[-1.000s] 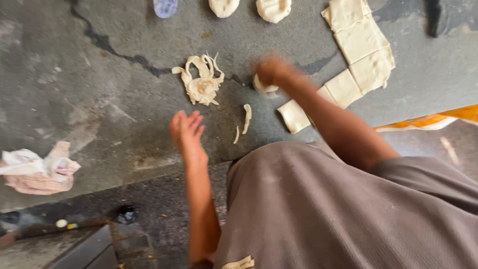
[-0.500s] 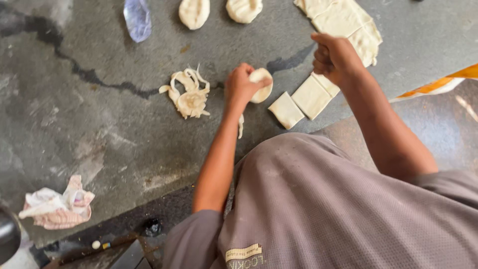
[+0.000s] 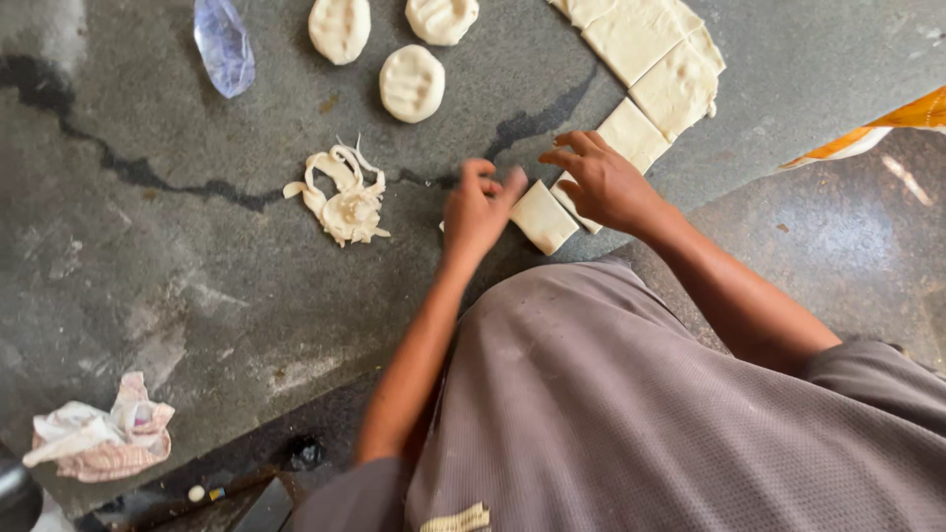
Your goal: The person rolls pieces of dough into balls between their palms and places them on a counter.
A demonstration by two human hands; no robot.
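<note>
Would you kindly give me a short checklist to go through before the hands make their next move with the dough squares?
1. Left hand free of dough: cannot tell, fingers curled.
2. Right hand resting on a dough square: ok, fingers touch its edge.
3. Square cut apart from the dough strip: ok.
4. Dough rounds out of the hands' way: ok.
5. Scrap pile apart from the square: ok.
6. Slab clean: not ok, stained and cracked.
</note>
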